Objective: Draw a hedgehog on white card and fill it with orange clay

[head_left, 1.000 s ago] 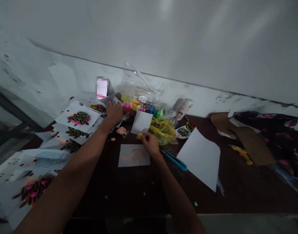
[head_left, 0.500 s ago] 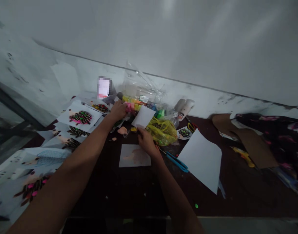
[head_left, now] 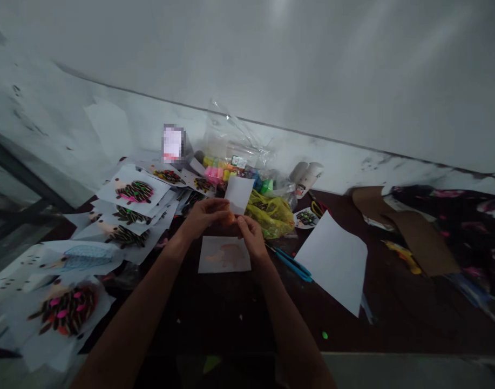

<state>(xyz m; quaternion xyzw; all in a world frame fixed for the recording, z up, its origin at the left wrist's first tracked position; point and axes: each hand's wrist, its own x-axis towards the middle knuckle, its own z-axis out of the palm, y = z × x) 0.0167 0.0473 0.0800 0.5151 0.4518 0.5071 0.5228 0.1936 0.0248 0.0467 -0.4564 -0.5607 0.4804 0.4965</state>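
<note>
Near the middle of the table my hands are close together at a small orange lump (head_left: 230,218), whose kind I cannot make out. My left hand (head_left: 202,217) has its fingers closed on the lump's left side. Thumb and fingers of my right hand (head_left: 251,233) pinch at its right edge. Just behind them a blank white card (head_left: 239,192) stands slanted; whether a hand touches it is unclear. Below the hands a white sheet (head_left: 209,265) lies flat, bearing a pale peach animal shape (head_left: 229,255).
Finished seed hedgehog pictures (head_left: 134,192) pile up at left. Behind are colourful clay packs (head_left: 217,173), a yellow plastic bag (head_left: 271,219) and white bottles (head_left: 309,179). Blue-handled scissors (head_left: 293,266) and a large white sheet (head_left: 336,262) lie right, with a yellow cutter (head_left: 403,256) beyond.
My left hand has drawn back from the pink packs to the middle, meeting my right hand at the orange lump. My right hand has shifted slightly right, and the white card leans less.
</note>
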